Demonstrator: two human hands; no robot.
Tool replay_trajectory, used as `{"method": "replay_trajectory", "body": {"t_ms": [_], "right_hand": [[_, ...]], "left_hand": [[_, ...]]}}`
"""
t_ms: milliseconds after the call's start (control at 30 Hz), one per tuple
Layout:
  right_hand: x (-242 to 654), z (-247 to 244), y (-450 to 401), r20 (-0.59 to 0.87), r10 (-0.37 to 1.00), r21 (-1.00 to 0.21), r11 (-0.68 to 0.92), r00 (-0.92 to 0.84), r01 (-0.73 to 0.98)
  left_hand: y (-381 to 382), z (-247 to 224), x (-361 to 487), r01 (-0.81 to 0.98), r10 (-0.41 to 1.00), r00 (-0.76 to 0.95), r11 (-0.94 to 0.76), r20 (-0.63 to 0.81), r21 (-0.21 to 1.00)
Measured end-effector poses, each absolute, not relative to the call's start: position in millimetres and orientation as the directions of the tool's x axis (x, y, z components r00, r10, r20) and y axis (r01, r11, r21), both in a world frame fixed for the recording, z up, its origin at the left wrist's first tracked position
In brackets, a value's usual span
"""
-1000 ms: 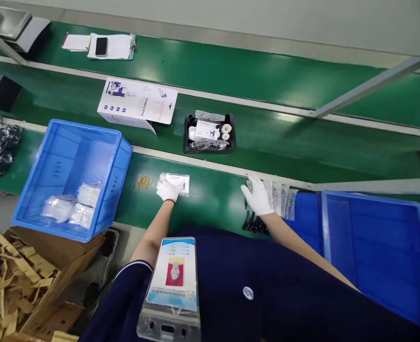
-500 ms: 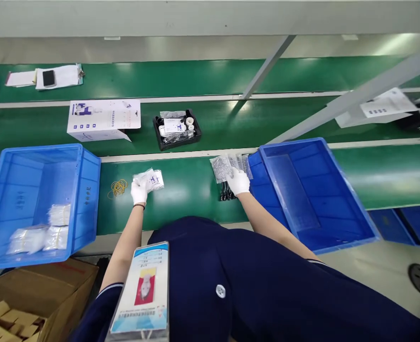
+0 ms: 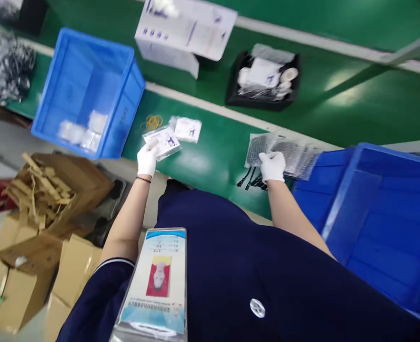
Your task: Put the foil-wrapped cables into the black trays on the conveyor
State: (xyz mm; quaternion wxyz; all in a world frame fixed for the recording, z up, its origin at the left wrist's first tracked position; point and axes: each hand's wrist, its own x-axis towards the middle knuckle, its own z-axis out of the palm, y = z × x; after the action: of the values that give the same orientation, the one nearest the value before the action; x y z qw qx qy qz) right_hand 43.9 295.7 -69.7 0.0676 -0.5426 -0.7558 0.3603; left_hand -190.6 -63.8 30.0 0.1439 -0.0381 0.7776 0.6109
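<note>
My left hand [image 3: 147,159], in a white glove, pinches the near edge of a clear-bagged printed manual [image 3: 167,144]. It is lifted apart from a stack of similar bagged manuals [image 3: 188,129] lying on the green bench. Yellow rubber bands [image 3: 154,122] lie in a loose heap just behind. Over to the right, my gloved right hand [image 3: 273,167] has its fingers curled on a bubble-wrap bag [image 3: 256,148]. More bubble-wrap bags [image 3: 300,158] fan out to its right, and black cable ends [image 3: 254,180] stick out on the near side.
A blue bin [image 3: 124,114] with white packets stands left; another blue bin [image 3: 362,190] stands right. Behind the white rail are a printed box [image 3: 191,28] and a black tray [image 3: 245,99] of parts. Cardboard boxes [image 3: 28,285] sit on the floor at left.
My view has turned toward the left and down. My left hand has drawn one bagged manual away from the others. The right hand stays at the bubble-wrap bags.
</note>
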Motion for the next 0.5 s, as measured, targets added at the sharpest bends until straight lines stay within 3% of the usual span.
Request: {"method": "replay_trajectory", "body": {"t_ms": [100, 167, 233, 333, 500], "right_hand": [[30.4, -65.2, 268.5, -0.32, 0.81, -0.693, 0.153, -0.492, 0.704], [15.4, -57.2, 242.5, -0.333, 0.743, -0.779, 0.13, -0.58, 0.613], [-5.2, -46.6, 212.3, -0.322, 0.635, -0.903, 0.016, -0.702, 0.429], [-37.4, -26.3, 167.4, -0.281, 0.441, -0.959, -0.154, -0.853, 0.237], [-51.7, 22.1, 132.5, -0.181, 0.177, -0.96, -0.247, -0.967, 0.135]], "left_hand": [[-71.7, 24.3, -172.7, -0.206, 0.105, -0.958, 0.4, -0.267, 0.893], [-67.7, 23.1, -152.4, -0.277, 0.164, -0.916, 0.401, -0.366, 0.873], [-57.9, 25.3, -131.4, -0.372, 0.268, -0.842, 0.342, -0.469, 0.863], [-39.7, 33.1, -110.3, -0.439, 0.397, -0.774, 0.226, -0.494, 0.87], [-24.0, 43.9, -105.0, -0.479, 0.334, -0.827, 0.0, -0.451, 0.878]]}}
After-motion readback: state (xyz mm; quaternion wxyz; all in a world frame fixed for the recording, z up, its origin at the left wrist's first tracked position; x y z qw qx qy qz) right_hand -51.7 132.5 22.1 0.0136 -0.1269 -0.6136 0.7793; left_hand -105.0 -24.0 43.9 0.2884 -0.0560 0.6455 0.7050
